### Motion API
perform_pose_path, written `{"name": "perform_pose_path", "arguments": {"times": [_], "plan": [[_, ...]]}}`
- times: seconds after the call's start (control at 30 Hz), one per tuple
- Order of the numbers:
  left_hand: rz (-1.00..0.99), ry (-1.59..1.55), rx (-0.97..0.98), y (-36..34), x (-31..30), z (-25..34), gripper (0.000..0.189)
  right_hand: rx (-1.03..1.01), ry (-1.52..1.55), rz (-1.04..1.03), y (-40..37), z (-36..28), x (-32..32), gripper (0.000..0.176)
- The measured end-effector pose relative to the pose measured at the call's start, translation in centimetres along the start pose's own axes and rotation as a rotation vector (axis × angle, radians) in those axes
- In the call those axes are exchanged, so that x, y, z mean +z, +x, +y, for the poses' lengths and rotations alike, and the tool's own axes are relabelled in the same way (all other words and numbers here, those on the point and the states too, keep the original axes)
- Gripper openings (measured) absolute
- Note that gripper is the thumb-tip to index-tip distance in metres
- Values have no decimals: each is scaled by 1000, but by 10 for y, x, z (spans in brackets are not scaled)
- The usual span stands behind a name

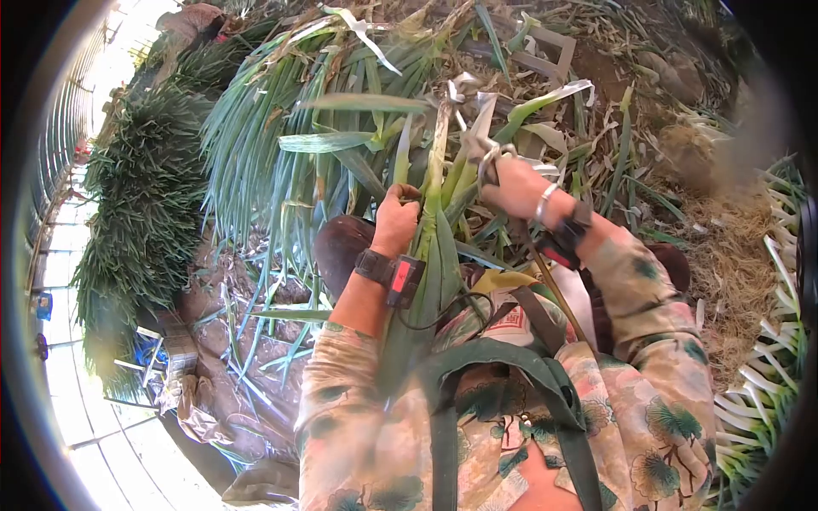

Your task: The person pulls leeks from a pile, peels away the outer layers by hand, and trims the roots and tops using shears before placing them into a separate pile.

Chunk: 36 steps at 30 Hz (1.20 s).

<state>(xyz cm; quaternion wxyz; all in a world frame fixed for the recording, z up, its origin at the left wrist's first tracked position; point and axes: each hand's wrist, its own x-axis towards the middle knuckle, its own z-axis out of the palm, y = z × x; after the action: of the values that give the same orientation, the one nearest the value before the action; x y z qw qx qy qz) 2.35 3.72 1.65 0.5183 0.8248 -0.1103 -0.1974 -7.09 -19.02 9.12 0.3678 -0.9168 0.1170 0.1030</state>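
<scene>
My left hand is closed, its fingers curled round a green leek leaf in front of my lap. Long leek leaves hang down beside that wrist. Just to the right, my right hand is wrapped round a metal tool, partly hidden by the fingers. A thin hose runs down across my lap below this hand. Pale leek stalks and peeled strips lie just beyond both hands.
A large heap of leeks spreads ahead to the left, with darker green bundles farther left. White-stemmed leeks line the right side. Dry roots lie nearby. A plastic crate edge shows at the top.
</scene>
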Motion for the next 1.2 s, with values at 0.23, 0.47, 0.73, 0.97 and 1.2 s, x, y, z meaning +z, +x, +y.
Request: {"name": "perform_pose_path", "arguments": {"times": [0.23, 0.47, 0.73, 0.97, 1.2], "plan": [[-141, 360, 84, -29, -25, 32, 43, -124, 87, -224, -99, -14, -15, 38], [-233, 575, -13, -30, -16, 38, 52, -235, 27, -151, -69, 5, 4, 30], [-355, 581, -106, -27, -27, 50, 55, -104, 38, -104, -47, 15, 6, 41], [-298, 643, 22, -26, -16, 55, 55, -72, 139, 34, -54, 27, 0, 43], [-692, 734, 179, -30, -23, 87, 52, 3, 394, 79, -17, 66, -14, 39]]}}
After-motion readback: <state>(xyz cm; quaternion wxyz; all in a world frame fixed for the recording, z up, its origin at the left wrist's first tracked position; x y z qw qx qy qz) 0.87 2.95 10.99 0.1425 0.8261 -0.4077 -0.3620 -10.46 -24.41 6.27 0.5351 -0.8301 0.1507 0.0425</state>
